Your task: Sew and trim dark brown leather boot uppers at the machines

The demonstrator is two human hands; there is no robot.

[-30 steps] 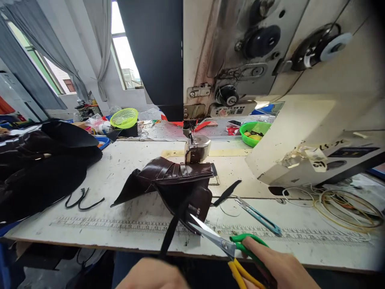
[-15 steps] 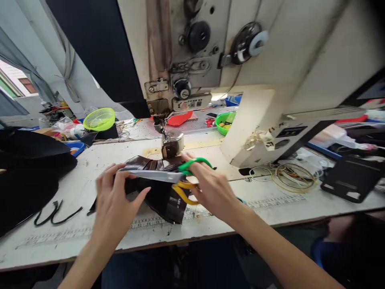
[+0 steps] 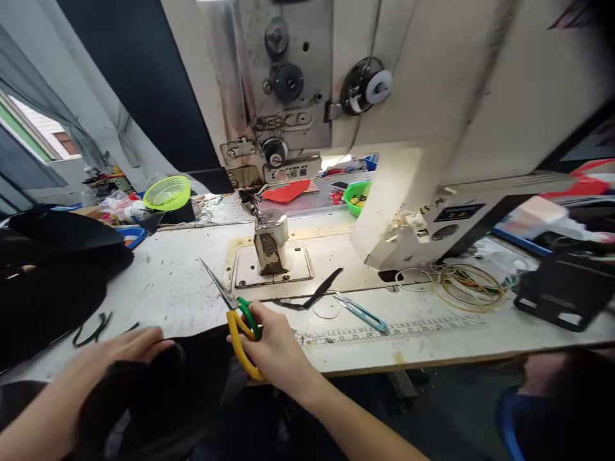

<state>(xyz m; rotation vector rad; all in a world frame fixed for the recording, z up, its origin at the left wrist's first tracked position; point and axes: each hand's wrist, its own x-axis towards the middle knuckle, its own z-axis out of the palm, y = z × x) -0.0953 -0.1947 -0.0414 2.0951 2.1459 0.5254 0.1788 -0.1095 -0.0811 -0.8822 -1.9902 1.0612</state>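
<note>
Leather (image 3: 199, 358) moved to the table edge (image 3: 368, 367), baring the post (image 3: 271, 246).

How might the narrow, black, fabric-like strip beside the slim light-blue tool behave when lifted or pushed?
The narrow, black, fabric-like strip would probably droop, since it looks thin and lies bent. It is likely light, being slim. Its flat-looking shape probably won't roll.
</note>
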